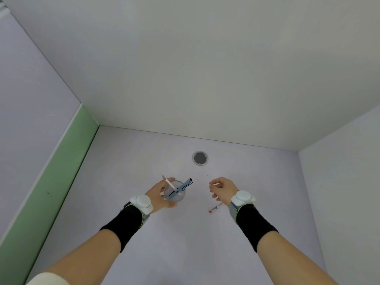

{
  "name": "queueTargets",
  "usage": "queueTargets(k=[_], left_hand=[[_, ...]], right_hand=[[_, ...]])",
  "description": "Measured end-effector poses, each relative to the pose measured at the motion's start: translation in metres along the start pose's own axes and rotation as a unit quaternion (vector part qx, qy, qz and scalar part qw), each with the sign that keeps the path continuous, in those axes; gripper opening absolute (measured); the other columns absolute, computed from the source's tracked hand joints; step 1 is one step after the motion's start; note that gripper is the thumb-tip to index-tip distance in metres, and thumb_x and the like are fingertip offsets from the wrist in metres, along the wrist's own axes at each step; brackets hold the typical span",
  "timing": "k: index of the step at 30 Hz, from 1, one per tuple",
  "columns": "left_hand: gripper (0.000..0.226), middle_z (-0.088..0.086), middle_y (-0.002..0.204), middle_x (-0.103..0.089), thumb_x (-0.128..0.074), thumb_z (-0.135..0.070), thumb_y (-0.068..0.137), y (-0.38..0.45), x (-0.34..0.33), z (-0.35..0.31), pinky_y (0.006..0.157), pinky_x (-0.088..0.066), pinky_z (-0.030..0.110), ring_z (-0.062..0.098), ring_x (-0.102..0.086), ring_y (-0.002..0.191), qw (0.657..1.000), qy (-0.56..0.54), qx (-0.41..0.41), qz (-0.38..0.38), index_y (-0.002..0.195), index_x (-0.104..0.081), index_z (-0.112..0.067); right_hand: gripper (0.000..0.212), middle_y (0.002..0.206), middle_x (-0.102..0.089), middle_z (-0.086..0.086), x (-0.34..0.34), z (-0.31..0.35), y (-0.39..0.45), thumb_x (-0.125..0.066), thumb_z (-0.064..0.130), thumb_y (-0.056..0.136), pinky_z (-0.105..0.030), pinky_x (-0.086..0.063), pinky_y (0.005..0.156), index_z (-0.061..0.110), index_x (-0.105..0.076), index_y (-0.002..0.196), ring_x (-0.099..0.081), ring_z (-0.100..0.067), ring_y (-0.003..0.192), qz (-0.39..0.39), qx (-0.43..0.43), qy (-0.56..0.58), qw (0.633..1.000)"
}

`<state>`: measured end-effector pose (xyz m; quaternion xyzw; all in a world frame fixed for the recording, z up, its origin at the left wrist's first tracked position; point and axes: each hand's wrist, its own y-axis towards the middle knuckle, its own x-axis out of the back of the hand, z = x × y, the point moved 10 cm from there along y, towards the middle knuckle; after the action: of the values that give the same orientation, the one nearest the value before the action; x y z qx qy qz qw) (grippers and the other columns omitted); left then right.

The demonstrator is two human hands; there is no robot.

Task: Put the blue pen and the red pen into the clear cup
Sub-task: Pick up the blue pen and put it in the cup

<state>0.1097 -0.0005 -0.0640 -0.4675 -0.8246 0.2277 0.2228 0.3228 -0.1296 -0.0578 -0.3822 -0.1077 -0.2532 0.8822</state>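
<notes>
My left hand [159, 195] wraps around the clear cup [174, 192] on the pale table. Inside the cup, a blue pen [181, 188] leans to the right with its dark tip over the rim, and a thin pinkish-white pen [169, 183] leans to the left. A red pen [215, 208] with a clear barrel lies flat on the table, just below and left of my right hand [223, 189]. That hand hovers above the table with its fingers loosely curled and apart, holding nothing.
A round grey cable grommet [200, 157] sits in the table behind the cup. White walls close off the back and right side; a green strip [51, 182] runs along the table's left edge.
</notes>
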Motion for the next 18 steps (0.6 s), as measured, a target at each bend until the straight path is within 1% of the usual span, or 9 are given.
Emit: queueTargets(k=[3, 5, 6, 8, 10, 11, 13, 15, 18], left_hand=[[0.088, 0.0, 0.142, -0.046, -0.081, -0.002, 0.072, 0.001, 0.0, 0.002, 0.103, -0.045, 0.03, 0.015, -0.042, 0.13, 1.0, -0.008, 0.001, -0.006, 0.144, -0.035, -0.023], [0.09, 0.002, 0.143, -0.045, -0.08, 0.0, 0.072, 0.001, 0.001, 0.007, 0.104, -0.045, 0.033, 0.017, -0.044, 0.13, 0.999, -0.031, 0.01, -0.009, 0.145, -0.033, -0.021], [0.09, 0.002, 0.144, -0.045, -0.081, 0.0, 0.071, 0.001, 0.003, 0.009, 0.106, -0.044, 0.034, 0.018, -0.043, 0.132, 0.999, -0.036, 0.012, -0.01, 0.145, -0.033, -0.02], [0.09, -0.002, 0.142, -0.045, -0.081, 0.0, 0.071, 0.0, 0.006, 0.014, 0.111, -0.04, 0.04, 0.019, -0.042, 0.135, 0.999, -0.039, 0.015, -0.012, 0.144, -0.033, -0.02], [0.087, -0.005, 0.138, -0.045, -0.081, 0.0, 0.071, -0.001, 0.009, 0.018, 0.114, -0.037, 0.043, 0.019, -0.041, 0.136, 0.999, -0.045, 0.02, -0.015, 0.142, -0.035, -0.02], [0.086, -0.004, 0.138, -0.045, -0.081, 0.0, 0.071, -0.002, 0.01, 0.02, 0.114, -0.037, 0.044, 0.019, -0.041, 0.136, 0.999, -0.045, 0.022, -0.017, 0.141, -0.035, -0.02], [0.084, -0.001, 0.141, -0.045, -0.081, -0.001, 0.071, -0.002, 0.013, 0.023, 0.114, -0.037, 0.043, 0.02, -0.042, 0.136, 0.999, -0.042, 0.026, -0.023, 0.14, -0.036, -0.02], [0.083, 0.002, 0.142, -0.046, -0.081, -0.002, 0.072, -0.002, 0.016, 0.024, 0.111, -0.038, 0.039, 0.02, -0.044, 0.134, 0.998, -0.043, 0.028, -0.03, 0.14, -0.037, -0.019], [0.079, 0.003, 0.141, -0.047, -0.08, -0.001, 0.073, -0.002, 0.018, 0.024, 0.105, -0.04, 0.033, 0.019, -0.047, 0.129, 0.998, -0.044, 0.027, -0.035, 0.137, -0.038, -0.02]], right_hand=[[0.008, 0.085, -0.066, 0.0, 0.01, -0.014, 0.003, -0.064, 0.025, 0.086, -0.03, -0.054, 0.06, 0.023, -0.061, 0.093, -0.066, -0.014, 0.059, -0.013, -0.02, -0.035, 0.999], [0.012, 0.086, -0.066, 0.001, 0.015, -0.021, 0.005, -0.065, 0.028, 0.085, -0.034, -0.057, 0.067, 0.023, -0.059, 0.094, -0.067, -0.016, 0.061, -0.023, -0.031, -0.062, 0.997], [0.013, 0.088, -0.067, -0.001, 0.016, -0.025, 0.006, -0.065, 0.029, 0.085, -0.037, -0.058, 0.072, 0.022, -0.057, 0.094, -0.069, -0.019, 0.064, -0.029, -0.037, -0.07, 0.996], [0.016, 0.095, -0.067, -0.005, 0.019, -0.031, 0.007, -0.066, 0.028, 0.084, -0.042, -0.058, 0.082, 0.02, -0.056, 0.094, -0.071, -0.028, 0.08, -0.042, -0.048, -0.095, 0.993], [0.018, 0.1, -0.066, -0.01, 0.02, -0.034, 0.009, -0.066, 0.025, 0.084, -0.045, -0.056, 0.087, 0.017, -0.055, 0.094, -0.069, -0.034, 0.092, -0.051, -0.052, -0.121, 0.99], [0.017, 0.101, -0.066, -0.012, 0.021, -0.035, 0.01, -0.066, 0.023, 0.084, -0.045, -0.056, 0.087, 0.015, -0.055, 0.095, -0.068, -0.035, 0.092, -0.055, -0.053, -0.131, 0.989], [0.016, 0.105, -0.067, -0.016, 0.022, -0.037, 0.012, -0.064, 0.017, 0.084, -0.042, -0.056, 0.083, 0.012, -0.054, 0.095, -0.065, -0.032, 0.086, -0.058, -0.059, -0.152, 0.985], [0.016, 0.109, -0.068, -0.017, 0.023, -0.041, 0.013, -0.063, 0.017, 0.085, -0.036, -0.053, 0.08, 0.012, -0.053, 0.096, -0.06, -0.027, 0.082, -0.055, -0.074, -0.183, 0.979], [0.016, 0.11, -0.069, -0.016, 0.026, -0.044, 0.015, -0.061, 0.015, 0.086, -0.03, -0.051, 0.079, 0.011, -0.056, 0.1, -0.067, -0.031, 0.09, -0.057, -0.085, -0.215, 0.971]])
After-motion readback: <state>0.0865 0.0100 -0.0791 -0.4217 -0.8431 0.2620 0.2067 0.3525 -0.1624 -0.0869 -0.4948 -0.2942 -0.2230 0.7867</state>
